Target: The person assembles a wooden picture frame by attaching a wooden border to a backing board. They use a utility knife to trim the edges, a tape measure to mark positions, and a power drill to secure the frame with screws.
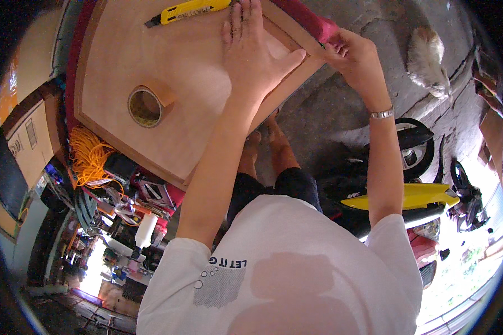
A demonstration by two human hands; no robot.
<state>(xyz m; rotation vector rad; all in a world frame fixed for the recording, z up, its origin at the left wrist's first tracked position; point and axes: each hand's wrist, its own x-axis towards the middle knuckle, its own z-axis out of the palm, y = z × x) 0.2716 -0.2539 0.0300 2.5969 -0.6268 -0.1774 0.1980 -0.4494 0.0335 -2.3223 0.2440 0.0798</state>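
Note:
A wooden panel (201,84) with a raised wooden border lies in front of me, with red fabric (304,15) along its outer edge. My left hand (251,56) rests flat on the panel near its right side, thumb stretched out toward the border. At the panel's right corner my right hand (353,60) is closed, its curled fingers pinching the edge of the red fabric. Beyond my left fingers lies a yellow utility knife (193,10), partly covered by them. A roll of brown tape (145,106) sits on the panel to the left, its loose end lifted.
Orange cord (89,156) lies bundled by the panel's lower left edge, near cluttered tools and a white bottle (146,230). A yellow and black motorcycle (408,195) stands to the right. On the concrete floor at the far right is a pale furry animal (427,61).

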